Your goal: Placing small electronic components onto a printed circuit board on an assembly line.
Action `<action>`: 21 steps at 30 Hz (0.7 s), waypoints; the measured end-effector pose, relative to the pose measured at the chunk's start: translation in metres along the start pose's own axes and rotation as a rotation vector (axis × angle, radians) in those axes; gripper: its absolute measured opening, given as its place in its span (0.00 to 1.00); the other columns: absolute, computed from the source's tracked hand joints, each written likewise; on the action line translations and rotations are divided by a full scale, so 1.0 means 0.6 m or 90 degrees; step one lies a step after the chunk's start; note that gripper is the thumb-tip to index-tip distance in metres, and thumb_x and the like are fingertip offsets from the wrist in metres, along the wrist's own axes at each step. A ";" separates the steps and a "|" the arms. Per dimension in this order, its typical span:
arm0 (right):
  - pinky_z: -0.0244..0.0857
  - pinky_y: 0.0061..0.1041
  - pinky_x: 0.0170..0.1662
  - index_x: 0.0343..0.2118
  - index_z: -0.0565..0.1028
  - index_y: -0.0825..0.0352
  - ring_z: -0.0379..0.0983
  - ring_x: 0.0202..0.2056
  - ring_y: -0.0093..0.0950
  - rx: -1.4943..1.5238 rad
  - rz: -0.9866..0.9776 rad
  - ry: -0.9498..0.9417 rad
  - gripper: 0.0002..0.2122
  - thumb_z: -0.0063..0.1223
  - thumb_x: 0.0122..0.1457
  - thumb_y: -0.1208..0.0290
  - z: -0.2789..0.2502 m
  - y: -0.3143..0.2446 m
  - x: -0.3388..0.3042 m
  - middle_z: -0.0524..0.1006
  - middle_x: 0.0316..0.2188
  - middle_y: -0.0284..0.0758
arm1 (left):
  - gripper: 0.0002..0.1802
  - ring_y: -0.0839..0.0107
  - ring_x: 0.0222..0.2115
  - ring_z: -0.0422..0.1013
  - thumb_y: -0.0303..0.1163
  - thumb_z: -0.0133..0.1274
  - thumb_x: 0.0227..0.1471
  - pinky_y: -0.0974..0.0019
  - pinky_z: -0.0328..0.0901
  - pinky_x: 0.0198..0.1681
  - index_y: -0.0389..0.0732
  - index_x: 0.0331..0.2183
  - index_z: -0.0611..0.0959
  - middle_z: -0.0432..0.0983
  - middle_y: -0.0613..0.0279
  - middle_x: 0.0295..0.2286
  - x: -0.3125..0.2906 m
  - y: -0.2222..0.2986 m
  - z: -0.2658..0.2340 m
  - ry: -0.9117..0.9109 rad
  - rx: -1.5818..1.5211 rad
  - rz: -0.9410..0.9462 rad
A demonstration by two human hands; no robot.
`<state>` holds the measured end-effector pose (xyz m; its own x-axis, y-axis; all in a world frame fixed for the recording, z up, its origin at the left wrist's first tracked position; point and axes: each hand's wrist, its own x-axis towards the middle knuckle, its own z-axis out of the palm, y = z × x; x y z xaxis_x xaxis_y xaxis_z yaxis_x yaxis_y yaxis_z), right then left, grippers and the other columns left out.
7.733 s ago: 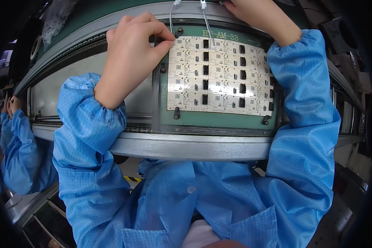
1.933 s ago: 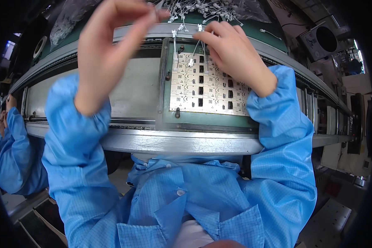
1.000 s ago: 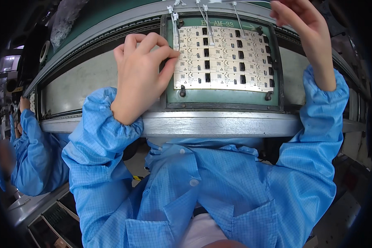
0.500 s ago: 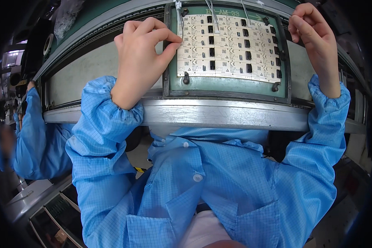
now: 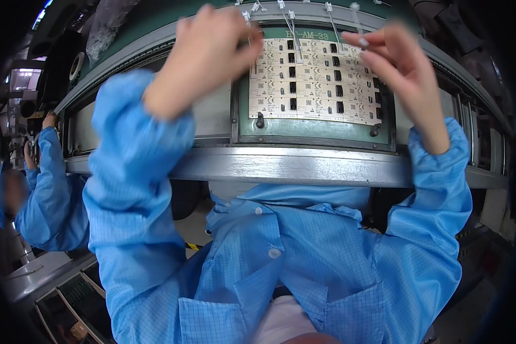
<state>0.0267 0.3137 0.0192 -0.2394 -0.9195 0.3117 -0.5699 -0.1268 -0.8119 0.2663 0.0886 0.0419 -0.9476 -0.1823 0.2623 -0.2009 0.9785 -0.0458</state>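
A panel of cream circuit boards with black components lies in a dark-framed green fixture. My left hand is over the fixture's upper left corner, its fingers smeared by motion near a white wire lead. Whether it grips that lead I cannot make out. Above the panel's upper right, my right hand pinches another white connector lead between thumb and fingers. Two more thin leads with white plugs run down onto the upper boards.
A metal rail runs along the near side of the fixture. Black clips sit at the panel's lower corners. Clear plastic wrap lies at the far left. A co-worker in a blue smock is at the left.
My right hand has come left over the panel's upper right and now has a white lead in its fingers. My left hand has shifted toward the upper edge. The view has tilted slightly.
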 end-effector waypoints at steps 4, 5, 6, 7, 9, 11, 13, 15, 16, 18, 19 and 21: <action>0.76 0.23 0.46 0.42 0.73 0.71 0.83 0.43 0.27 -0.230 -0.125 0.047 0.06 0.54 0.66 0.76 0.066 -0.039 0.005 0.84 0.45 0.41 | 0.14 0.51 0.40 0.79 0.37 0.58 0.56 0.53 0.68 0.47 0.41 0.43 0.85 0.83 0.50 0.42 0.082 -0.051 0.014 0.168 -0.233 0.027; 0.75 0.22 0.43 0.42 0.72 0.72 0.83 0.38 0.25 -0.249 -0.142 0.079 0.06 0.54 0.66 0.76 0.071 -0.031 0.006 0.85 0.43 0.42 | 0.15 0.48 0.40 0.78 0.39 0.58 0.53 0.49 0.66 0.47 0.43 0.42 0.86 0.83 0.51 0.42 0.107 -0.046 0.030 0.077 -0.125 -0.080; 0.75 0.22 0.43 0.42 0.72 0.72 0.83 0.38 0.25 -0.257 -0.138 0.073 0.06 0.54 0.66 0.76 0.066 -0.023 0.007 0.85 0.43 0.42 | 0.16 0.46 0.41 0.77 0.41 0.59 0.51 0.46 0.64 0.47 0.45 0.41 0.88 0.83 0.51 0.41 0.120 -0.043 0.042 -0.017 -0.017 -0.186; 0.74 0.21 0.41 0.42 0.72 0.71 0.83 0.36 0.25 -0.252 -0.112 0.085 0.06 0.53 0.66 0.76 0.057 -0.016 0.003 0.85 0.43 0.41 | 0.12 0.52 0.40 0.79 0.37 0.59 0.51 0.48 0.64 0.46 0.45 0.36 0.89 0.85 0.53 0.36 0.122 -0.037 0.035 -0.018 -0.104 -0.202; 0.72 0.25 0.43 0.41 0.74 0.70 0.82 0.39 0.30 -0.207 -0.016 0.078 0.05 0.54 0.66 0.75 0.039 -0.007 -0.004 0.84 0.45 0.39 | 0.10 0.53 0.39 0.79 0.36 0.59 0.51 0.49 0.64 0.46 0.44 0.35 0.90 0.85 0.53 0.34 0.126 -0.057 0.060 -0.003 -0.130 -0.177; 0.70 0.28 0.48 0.40 0.75 0.69 0.80 0.45 0.33 -0.331 -0.123 0.076 0.05 0.56 0.64 0.75 0.028 0.016 -0.004 0.83 0.48 0.39 | 0.09 0.53 0.38 0.79 0.33 0.59 0.51 0.51 0.67 0.46 0.42 0.32 0.89 0.84 0.52 0.31 0.125 -0.050 0.053 0.019 -0.144 -0.139; 0.57 0.37 0.61 0.36 0.78 0.64 0.68 0.59 0.40 -0.418 -0.167 0.060 0.04 0.60 0.59 0.73 0.035 0.029 -0.008 0.77 0.57 0.36 | 0.09 0.54 0.37 0.79 0.34 0.59 0.52 0.53 0.68 0.44 0.40 0.32 0.89 0.84 0.52 0.31 0.125 -0.059 0.059 0.077 -0.172 -0.109; 0.56 0.38 0.61 0.35 0.79 0.62 0.67 0.59 0.40 -0.458 -0.158 0.067 0.04 0.61 0.57 0.72 0.048 0.030 -0.002 0.76 0.57 0.35 | 0.10 0.55 0.36 0.79 0.34 0.59 0.53 0.55 0.70 0.42 0.39 0.33 0.88 0.84 0.51 0.30 0.130 -0.066 0.068 0.134 -0.199 -0.080; 0.55 0.38 0.61 0.34 0.80 0.61 0.66 0.59 0.40 -0.490 -0.157 0.080 0.04 0.62 0.56 0.71 0.052 0.030 0.002 0.75 0.58 0.33 | 0.10 0.58 0.35 0.79 0.34 0.59 0.55 0.58 0.70 0.40 0.38 0.34 0.88 0.84 0.52 0.30 0.132 -0.066 0.063 0.195 -0.284 -0.107; 0.53 0.39 0.62 0.34 0.81 0.60 0.65 0.59 0.40 -0.492 -0.160 0.079 0.04 0.63 0.55 0.70 0.057 0.033 0.006 0.75 0.58 0.33 | 0.13 0.69 0.33 0.78 0.35 0.58 0.60 0.65 0.71 0.38 0.34 0.38 0.86 0.83 0.56 0.31 0.128 -0.066 0.050 0.268 -0.454 -0.152; 0.52 0.39 0.62 0.33 0.82 0.59 0.65 0.60 0.39 -0.497 -0.158 0.082 0.04 0.64 0.55 0.69 0.057 0.033 0.009 0.74 0.58 0.32 | 0.13 0.69 0.33 0.78 0.35 0.58 0.60 0.65 0.71 0.38 0.34 0.38 0.86 0.83 0.56 0.31 0.128 -0.071 0.045 0.272 -0.455 -0.158; 0.53 0.39 0.62 0.33 0.83 0.59 0.65 0.59 0.39 -0.516 -0.171 0.080 0.04 0.64 0.54 0.70 0.059 0.024 0.011 0.75 0.57 0.33 | 0.15 0.72 0.34 0.78 0.37 0.56 0.62 0.67 0.71 0.38 0.33 0.41 0.84 0.83 0.58 0.33 0.126 -0.087 0.032 0.218 -0.802 -0.195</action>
<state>0.0449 0.2924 -0.0076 -0.0743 -0.8428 0.5331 -0.9932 0.0147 -0.1151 0.2004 0.0222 0.0454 -0.7590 -0.5565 0.3380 0.1480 0.3581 0.9219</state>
